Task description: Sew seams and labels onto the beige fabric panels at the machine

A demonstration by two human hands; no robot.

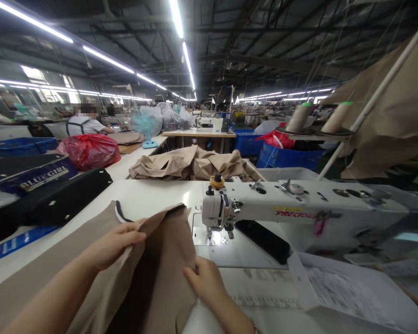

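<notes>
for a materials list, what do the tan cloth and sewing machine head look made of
The tan cloth looks like matte woven fabric, folding softly; fibre unclear. The sewing machine head looks like white-painted metal, smooth with a slight sheen.

Fabric panel [156, 260] at fingers [125, 234]; sewing machine [264, 204] ahead-right on surface [153, 195]; papers [351, 287] right; fabric pile [191, 164] behind machine.
</notes>
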